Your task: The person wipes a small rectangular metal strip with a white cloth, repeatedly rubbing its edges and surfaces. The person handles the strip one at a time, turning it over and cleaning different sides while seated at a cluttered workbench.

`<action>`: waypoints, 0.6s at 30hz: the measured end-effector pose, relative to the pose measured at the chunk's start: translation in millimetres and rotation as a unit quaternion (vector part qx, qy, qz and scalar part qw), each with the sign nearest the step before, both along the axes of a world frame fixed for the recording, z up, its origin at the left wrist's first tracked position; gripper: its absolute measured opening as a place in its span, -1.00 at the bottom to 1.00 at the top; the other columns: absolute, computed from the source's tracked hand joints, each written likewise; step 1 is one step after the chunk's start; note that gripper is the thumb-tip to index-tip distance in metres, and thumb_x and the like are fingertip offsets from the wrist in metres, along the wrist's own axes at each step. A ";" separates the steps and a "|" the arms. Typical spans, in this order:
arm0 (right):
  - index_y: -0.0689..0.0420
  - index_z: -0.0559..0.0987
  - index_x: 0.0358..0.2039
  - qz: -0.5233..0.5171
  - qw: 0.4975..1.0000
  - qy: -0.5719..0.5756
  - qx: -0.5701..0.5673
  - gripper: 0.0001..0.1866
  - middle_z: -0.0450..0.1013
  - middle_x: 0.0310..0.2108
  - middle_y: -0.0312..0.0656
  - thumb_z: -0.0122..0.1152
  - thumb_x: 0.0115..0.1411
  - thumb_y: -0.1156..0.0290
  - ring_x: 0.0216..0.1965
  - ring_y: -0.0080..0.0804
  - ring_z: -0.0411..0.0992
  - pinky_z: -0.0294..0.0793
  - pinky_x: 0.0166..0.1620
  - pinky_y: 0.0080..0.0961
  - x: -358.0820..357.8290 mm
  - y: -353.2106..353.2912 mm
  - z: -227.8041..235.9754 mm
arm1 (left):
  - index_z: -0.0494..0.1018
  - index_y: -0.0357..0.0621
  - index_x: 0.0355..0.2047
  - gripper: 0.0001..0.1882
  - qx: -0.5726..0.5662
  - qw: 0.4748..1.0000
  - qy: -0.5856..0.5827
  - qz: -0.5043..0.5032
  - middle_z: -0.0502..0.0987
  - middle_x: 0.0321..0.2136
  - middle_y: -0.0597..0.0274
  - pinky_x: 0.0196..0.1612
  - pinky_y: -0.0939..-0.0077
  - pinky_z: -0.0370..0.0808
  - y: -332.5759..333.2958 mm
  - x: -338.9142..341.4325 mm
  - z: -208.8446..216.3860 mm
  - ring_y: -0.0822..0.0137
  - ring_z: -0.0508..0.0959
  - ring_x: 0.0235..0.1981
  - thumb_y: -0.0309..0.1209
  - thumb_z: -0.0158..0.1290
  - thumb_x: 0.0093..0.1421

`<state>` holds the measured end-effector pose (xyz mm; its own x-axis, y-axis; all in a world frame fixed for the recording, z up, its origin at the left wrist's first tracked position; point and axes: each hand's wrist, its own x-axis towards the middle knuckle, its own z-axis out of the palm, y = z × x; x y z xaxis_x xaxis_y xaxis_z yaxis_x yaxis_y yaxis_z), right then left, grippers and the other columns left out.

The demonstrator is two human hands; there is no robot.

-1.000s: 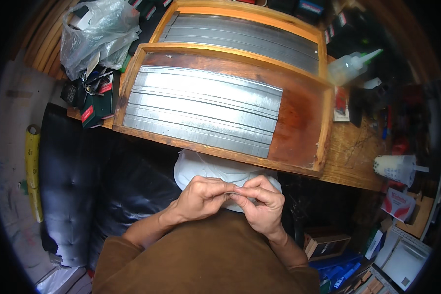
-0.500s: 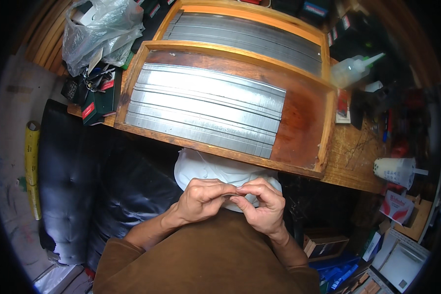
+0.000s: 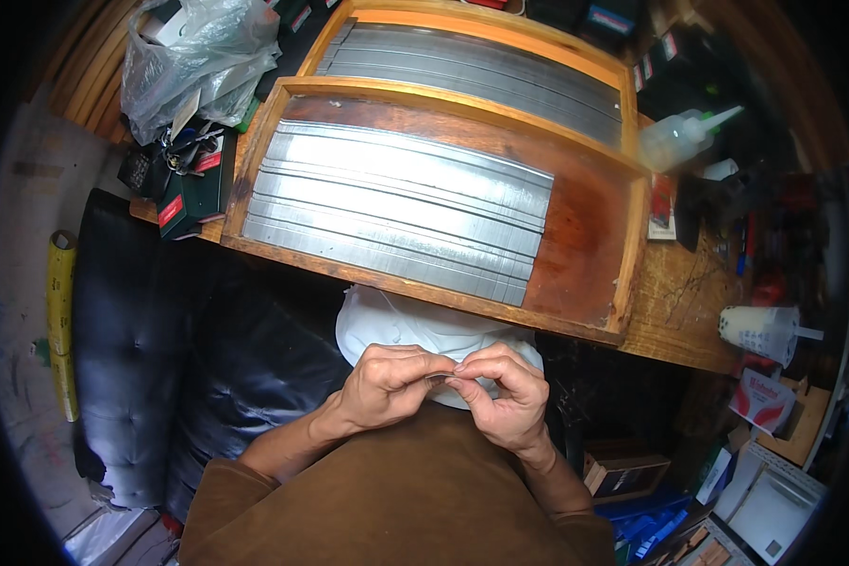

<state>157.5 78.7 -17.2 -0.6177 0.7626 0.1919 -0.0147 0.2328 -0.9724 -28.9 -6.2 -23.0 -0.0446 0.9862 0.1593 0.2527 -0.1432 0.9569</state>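
Note:
Low in front of my body, my left hand (image 3: 387,379) and my right hand (image 3: 502,391) meet, thumbs and forefingers pinched together. Between the fingertips shows a small thin piece (image 3: 441,377), greyish and mostly covered, whose kind I cannot make out. A white cloth (image 3: 406,325) lies on my lap just beyond the hands. Past it, a shallow wooden tray (image 3: 424,286) holds flat grey metal strips (image 3: 396,203) laid side by side, filling its left and middle part. The tray's reddish-brown bottom shows at the right.
Behind stands a second wooden tray (image 3: 481,21) with similar strips. A plastic bag (image 3: 198,71), keys (image 3: 187,151) and dark green boxes are at the left. To the right are a squeeze bottle (image 3: 679,137) and a drink cup (image 3: 759,332). A black padded seat (image 3: 217,349) is beside me.
Both hands keep almost the same pinched pose and place. The view has shifted very slightly; the trays and strips lie as before.

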 end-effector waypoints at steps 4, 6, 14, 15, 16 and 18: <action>0.23 0.66 -0.29 0.004 1.000 -0.003 -0.005 -0.80 0.62 -0.32 -0.11 0.51 0.10 0.66 -0.31 -0.33 0.61 0.61 -0.23 -0.49 0.1 0.2 0.4 | 0.64 -0.40 -0.18 -0.66 0.004 1.000 0.000 0.000 0.73 -0.34 -0.03 -0.30 0.40 0.65 -0.9 -0.8 -0.1 0.11 0.74 -0.38 -0.79 0.14 -0.01; 0.23 0.65 -0.29 0.005 1.000 -0.002 -0.006 -0.80 0.62 -0.32 -0.11 0.51 0.10 0.66 -0.31 -0.33 0.61 0.61 -0.23 -0.49 0.0 0.4 0.0 | 0.64 -0.40 -0.18 -0.66 0.006 1.000 -0.001 -0.001 0.73 -0.34 -0.03 -0.29 0.40 0.66 -0.9 -1.0 -0.3 0.11 0.74 -0.38 -0.79 0.14 -0.01; 0.25 0.64 -0.31 0.010 1.000 0.001 -0.004 -0.79 0.60 -0.33 -0.12 0.52 0.08 0.69 -0.32 -0.42 0.56 0.56 -0.25 -0.55 -0.9 1.1 2.1 | 0.65 -0.37 -0.16 -0.68 -0.003 1.000 -0.011 0.004 0.71 -0.38 -0.02 -0.30 0.37 0.65 -0.4 0.2 2.9 0.07 0.74 -0.38 -0.77 0.15 0.06; 0.25 0.64 -0.31 0.010 1.000 0.001 -0.005 -0.79 0.60 -0.33 -0.12 0.52 0.08 0.69 -0.32 -0.42 0.56 0.56 -0.24 -0.54 -0.8 1.2 2.0 | 0.65 -0.37 -0.16 -0.69 -0.004 1.000 -0.011 0.005 0.71 -0.38 -0.02 -0.30 0.37 0.65 -0.5 0.3 2.8 0.08 0.74 -0.38 -0.77 0.15 0.06; 0.25 0.64 -0.31 0.010 1.000 0.000 -0.005 -0.79 0.59 -0.33 -0.12 0.52 0.08 0.69 -0.32 -0.42 0.56 0.56 -0.24 -0.54 -0.9 1.1 1.9 | 0.65 -0.37 -0.16 -0.69 -0.004 1.000 -0.011 0.006 0.71 -0.38 -0.02 -0.30 0.37 0.65 -0.6 0.5 2.8 0.08 0.74 -0.39 -0.77 0.16 0.06; 0.25 0.63 -0.32 0.010 1.000 0.000 -0.005 -0.79 0.59 -0.33 -0.12 0.52 0.08 0.69 -0.32 -0.42 0.56 0.55 -0.24 -0.54 -1.0 0.6 1.7 | 0.65 -0.37 -0.16 -0.69 -0.005 1.000 -0.011 0.007 0.71 -0.39 -0.02 -0.31 0.37 0.65 -1.0 0.8 2.3 0.08 0.74 -0.39 -0.77 0.16 0.06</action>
